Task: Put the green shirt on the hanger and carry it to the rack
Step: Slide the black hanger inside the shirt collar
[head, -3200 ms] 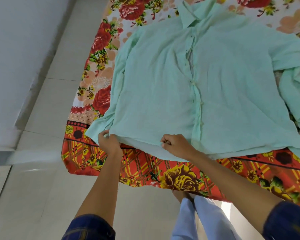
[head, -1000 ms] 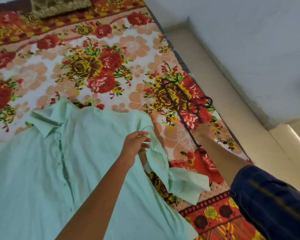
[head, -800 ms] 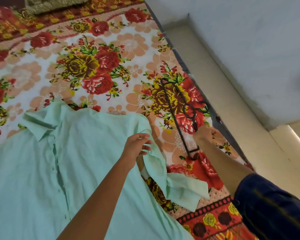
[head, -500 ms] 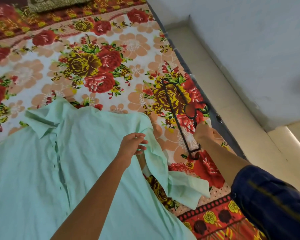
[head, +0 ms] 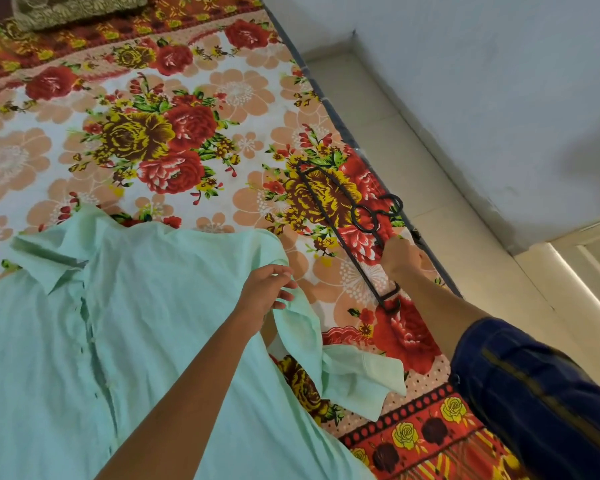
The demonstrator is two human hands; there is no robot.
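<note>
On the floral bed (head: 194, 98), the green shirt (head: 125, 341) lies spread at the near left. At its right shoulder, the left hand (head: 265, 292) pinches the fabric. Further right, the right hand (head: 400, 256) grips the black hanger (head: 329, 206) near the bed's edge.
</note>
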